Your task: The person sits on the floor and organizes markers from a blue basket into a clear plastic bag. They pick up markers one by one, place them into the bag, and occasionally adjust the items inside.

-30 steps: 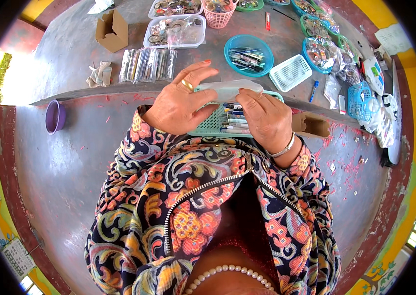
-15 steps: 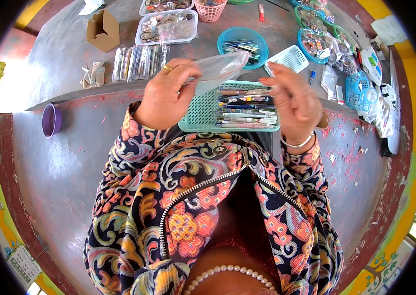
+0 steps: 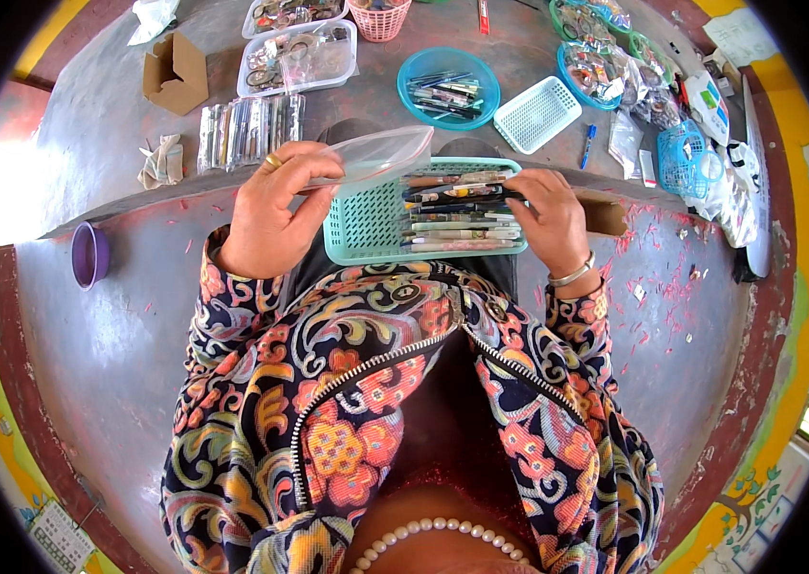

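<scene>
My left hand point(image 3: 275, 206) pinches a clear plastic zip bag point(image 3: 380, 158) by one end, and the bag extends to the right over the far rim of a mint green basket point(image 3: 356, 215). The basket rests on my lap. Several pens point(image 3: 462, 232) lie side by side across its right part, some dark, some pale. My right hand point(image 3: 557, 215) is at the basket's right edge, thumb and fingers closed on the end of a dark pen point(image 3: 476, 191) among the others. The fingertips partly hide that end.
On the ledge ahead stand a blue round basket of pens point(image 3: 490, 96), a pale tray point(image 3: 531, 120), bagged pens point(image 3: 251, 129), a clear container point(image 3: 256, 86) and a cardboard box point(image 3: 179, 86). A blue basket point(image 3: 687, 177) stands right. A purple bucket point(image 3: 90, 256) is at left.
My right hand has come down to the pens and closed on one end. My left hand keeps the plastic bag, slightly lower and further left in view; the whole view has shifted.
</scene>
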Motion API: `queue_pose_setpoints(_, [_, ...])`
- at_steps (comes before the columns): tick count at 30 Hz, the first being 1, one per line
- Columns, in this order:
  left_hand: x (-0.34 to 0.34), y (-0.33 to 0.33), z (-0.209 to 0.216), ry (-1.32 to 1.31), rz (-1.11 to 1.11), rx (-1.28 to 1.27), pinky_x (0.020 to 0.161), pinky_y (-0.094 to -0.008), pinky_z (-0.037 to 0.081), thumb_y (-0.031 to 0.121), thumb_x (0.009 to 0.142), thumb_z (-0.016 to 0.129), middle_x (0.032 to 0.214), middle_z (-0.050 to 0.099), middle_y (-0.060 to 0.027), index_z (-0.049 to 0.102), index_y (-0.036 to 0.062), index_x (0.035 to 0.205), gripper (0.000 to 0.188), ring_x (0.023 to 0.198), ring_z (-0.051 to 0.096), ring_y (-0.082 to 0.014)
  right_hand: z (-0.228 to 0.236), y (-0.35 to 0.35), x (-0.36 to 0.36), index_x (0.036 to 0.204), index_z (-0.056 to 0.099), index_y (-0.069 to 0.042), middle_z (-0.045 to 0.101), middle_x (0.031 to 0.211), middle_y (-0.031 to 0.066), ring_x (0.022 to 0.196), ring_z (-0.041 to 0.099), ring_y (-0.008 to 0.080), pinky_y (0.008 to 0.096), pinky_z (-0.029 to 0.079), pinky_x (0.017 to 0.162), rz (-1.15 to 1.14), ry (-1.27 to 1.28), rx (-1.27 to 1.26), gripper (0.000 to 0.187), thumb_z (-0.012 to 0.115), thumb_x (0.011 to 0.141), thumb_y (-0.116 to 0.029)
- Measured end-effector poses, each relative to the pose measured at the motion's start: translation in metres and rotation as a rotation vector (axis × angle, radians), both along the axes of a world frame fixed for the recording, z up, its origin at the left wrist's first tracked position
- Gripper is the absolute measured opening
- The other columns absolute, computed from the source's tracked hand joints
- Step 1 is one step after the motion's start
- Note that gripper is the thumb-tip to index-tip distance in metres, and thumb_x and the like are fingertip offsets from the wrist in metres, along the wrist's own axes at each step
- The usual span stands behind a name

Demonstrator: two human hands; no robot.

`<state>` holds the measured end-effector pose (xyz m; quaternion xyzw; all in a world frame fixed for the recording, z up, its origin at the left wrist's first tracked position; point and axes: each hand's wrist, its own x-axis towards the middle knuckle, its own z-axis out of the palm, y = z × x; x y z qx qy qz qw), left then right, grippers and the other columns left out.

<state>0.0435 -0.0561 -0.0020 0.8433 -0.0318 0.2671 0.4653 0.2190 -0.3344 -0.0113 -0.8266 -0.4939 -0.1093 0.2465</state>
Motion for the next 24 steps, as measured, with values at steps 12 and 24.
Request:
queue_pose_setpoints(12, [0.002, 0.007, 0.004, 0.019, 0.012, -0.057, 0.072, -0.0278, 0.052, -0.004, 0.081, 0.060, 0.100, 0.058, -0.0123, 0.059, -0.0016, 0.093, 0.012, 0.086, 0.060, -0.0195, -0.013, 0.018, 0.003, 0.091, 0.059, -0.006, 0.057, 0.091, 0.0075, 0.091, 0.052, 0.0290, 0.0393, 0.041, 0.079, -0.006, 0.012, -0.164, 0.024, 0.064, 0.068, -0.006])
queue_pose_setpoints(24, [0.005, 0.008, 0.001, 0.037, -0.044, -0.044, 0.069, -0.0292, 0.049, -0.003, 0.081, 0.059, 0.095, 0.058, -0.0122, 0.058, -0.0008, 0.093, 0.012, 0.081, 0.059, -0.0224, 0.010, -0.009, 0.001, 0.102, 0.061, 0.002, 0.062, 0.084, 0.0028, 0.077, 0.055, 0.0077, 0.0212, 0.044, 0.071, -0.079, 0.988, 0.424, 0.018, 0.058, 0.084, -0.002])
